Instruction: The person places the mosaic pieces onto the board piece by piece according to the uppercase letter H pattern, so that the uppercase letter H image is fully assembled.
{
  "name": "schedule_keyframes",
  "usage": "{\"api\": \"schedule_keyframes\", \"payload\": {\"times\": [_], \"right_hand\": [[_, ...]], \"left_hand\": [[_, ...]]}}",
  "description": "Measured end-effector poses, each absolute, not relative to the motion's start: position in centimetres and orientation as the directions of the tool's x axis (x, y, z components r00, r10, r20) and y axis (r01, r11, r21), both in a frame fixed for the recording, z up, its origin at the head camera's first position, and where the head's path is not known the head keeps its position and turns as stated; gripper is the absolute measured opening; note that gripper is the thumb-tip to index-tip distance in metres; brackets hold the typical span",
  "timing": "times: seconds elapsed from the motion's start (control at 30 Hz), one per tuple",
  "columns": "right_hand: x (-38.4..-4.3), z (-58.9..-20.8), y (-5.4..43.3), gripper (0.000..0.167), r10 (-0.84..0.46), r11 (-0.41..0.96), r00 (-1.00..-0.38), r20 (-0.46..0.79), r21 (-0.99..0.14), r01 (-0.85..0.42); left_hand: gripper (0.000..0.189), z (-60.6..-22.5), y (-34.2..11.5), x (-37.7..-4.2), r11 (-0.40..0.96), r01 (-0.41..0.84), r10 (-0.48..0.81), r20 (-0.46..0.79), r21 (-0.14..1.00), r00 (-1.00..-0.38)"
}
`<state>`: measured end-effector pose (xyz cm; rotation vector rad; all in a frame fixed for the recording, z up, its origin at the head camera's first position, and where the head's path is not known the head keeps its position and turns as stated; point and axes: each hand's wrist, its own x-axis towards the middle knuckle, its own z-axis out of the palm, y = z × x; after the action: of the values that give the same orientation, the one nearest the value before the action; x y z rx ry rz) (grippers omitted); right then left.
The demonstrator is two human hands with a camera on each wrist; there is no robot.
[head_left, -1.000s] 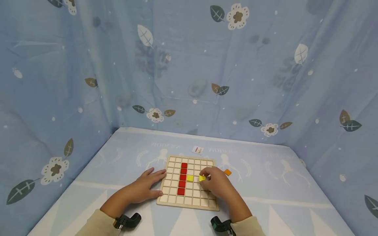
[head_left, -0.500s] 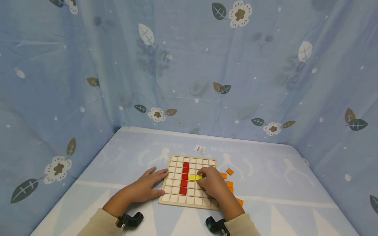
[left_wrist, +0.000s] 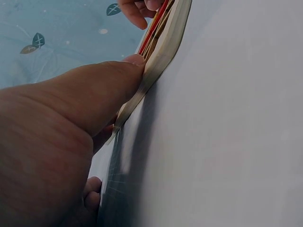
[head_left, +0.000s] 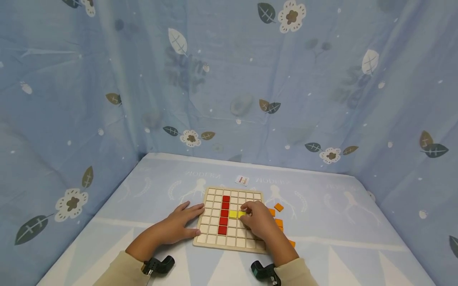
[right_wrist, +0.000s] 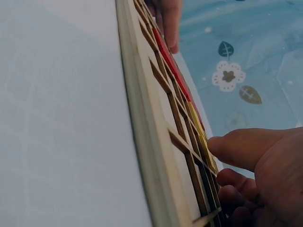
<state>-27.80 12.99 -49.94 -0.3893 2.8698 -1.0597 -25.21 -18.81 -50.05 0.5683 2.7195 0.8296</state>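
Observation:
A wooden grid board (head_left: 247, 249) lies on the table, with a column of red square tiles (head_left: 224, 213) in it. Right of the column sits one yellow tile (head_left: 233, 214), flat in its square. My right hand (head_left: 260, 219) pinches a second yellow tile (head_left: 241, 214) at the square beside it, thumb and forefinger at its edges; the other fingers are partly hidden. In the right wrist view the thumb (right_wrist: 232, 146) touches the yellow strip. My left hand (head_left: 175, 226) rests with spread fingers against the board's left edge; its thumb (left_wrist: 113, 78) lies on the rim.
Several orange tiles (head_left: 278, 207) lie on the table right of the board, some partly behind the right hand and forearm. A small printed card (head_left: 242, 180) lies beyond the far edge. Patterned blue curtains (head_left: 229, 79) enclose the table.
My right hand has moved left, bringing the second yellow tile up beside the first. More orange tiles show on the right. The left hand stays at the board's edge.

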Motion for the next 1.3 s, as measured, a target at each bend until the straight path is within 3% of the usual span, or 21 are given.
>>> {"api": "schedule_keyframes", "payload": {"times": [0.33,0.7,1.3], "right_hand": [[-28.3,-49.1,15.0,0.026,-0.109,0.706,-0.994,0.028,-0.701,-0.097],[-29.8,-48.1,21.4,0.040,0.081,0.786,-0.996,-0.028,-0.613,0.081],[-30.2,-49.6,22.1,0.032,0.120,0.775,-0.989,-0.082,-0.615,0.145]], "left_hand": [[0.081,-50.3,-18.7,-25.2,0.766,0.294,0.429,-0.114,0.572,-0.896],[0.080,-50.2,-18.4,-25.4,0.762,0.307,0.435,-0.099,0.570,-0.895],[0.081,-50.3,-18.6,-25.3,0.769,0.295,0.429,-0.115,0.567,-0.896]]}}
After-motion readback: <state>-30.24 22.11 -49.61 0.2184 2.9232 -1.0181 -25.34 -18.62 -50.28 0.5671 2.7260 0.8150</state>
